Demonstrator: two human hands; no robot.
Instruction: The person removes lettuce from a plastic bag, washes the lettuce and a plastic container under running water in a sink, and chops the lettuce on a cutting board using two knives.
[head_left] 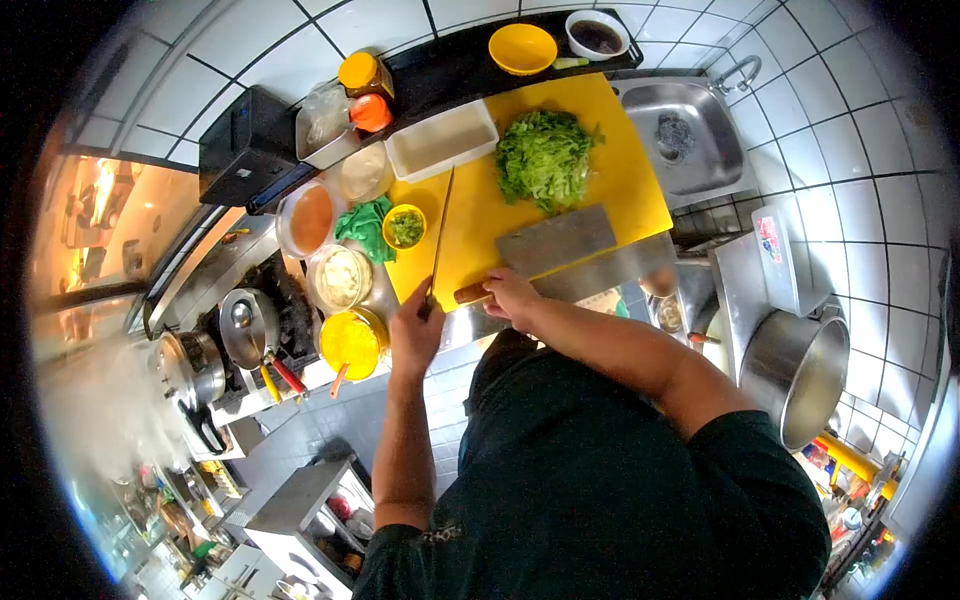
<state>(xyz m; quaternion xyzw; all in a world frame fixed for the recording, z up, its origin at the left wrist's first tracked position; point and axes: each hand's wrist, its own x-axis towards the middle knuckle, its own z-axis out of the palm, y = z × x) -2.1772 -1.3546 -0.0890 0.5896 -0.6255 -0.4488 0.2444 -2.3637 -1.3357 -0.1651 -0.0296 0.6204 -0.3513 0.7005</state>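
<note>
My left hand (415,328) is closed round the lower end of a long thin tool (443,235), which points away from me over the yellow cutting board (625,150). Whether it is a rod or a blade seen edge-on, I cannot tell. Fingers of my right hand (511,297) are closed on the brown wooden handle of a cleaver (555,241). Its wide grey blade lies flat over the board's near edge. Chopped leafy greens (545,158) are heaped just beyond the blade. A small yellow bowl of chopped greens (406,228) sits left of the thin tool.
A white tray (442,139) and a green cloth (366,228) are at the board's left. Containers, a yellow tub (353,343) and a stove with pans (249,329) stand further left. A sink (690,140) and a large pot (795,378) are to the right.
</note>
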